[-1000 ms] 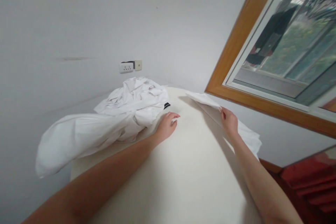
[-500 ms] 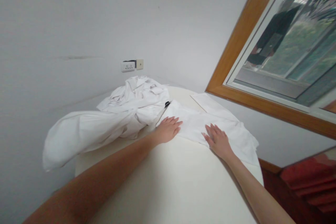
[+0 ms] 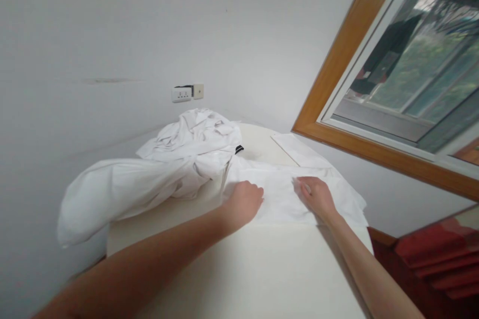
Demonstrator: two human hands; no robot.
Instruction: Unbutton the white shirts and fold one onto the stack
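A white cloth (image 3: 284,187) lies spread across a cream table (image 3: 247,269). My left hand (image 3: 243,202) rests on the cloth's near left part with fingers curled, pinching the fabric. My right hand (image 3: 316,197) sits on the cloth's right part, fingers bent and gripping it. Part of the cloth hangs over the table's right edge.
A heap of crumpled white laundry (image 3: 164,169) covers the table's far left and hangs off its side. A wall socket (image 3: 181,93) is behind it. A wood-framed window (image 3: 389,89) stands at the right, and red flooring (image 3: 434,264) lies below it.
The right hand brought the lifted cloth down and laid it across the table. Both hands first lay flat on it, then curled their fingers into the fabric.
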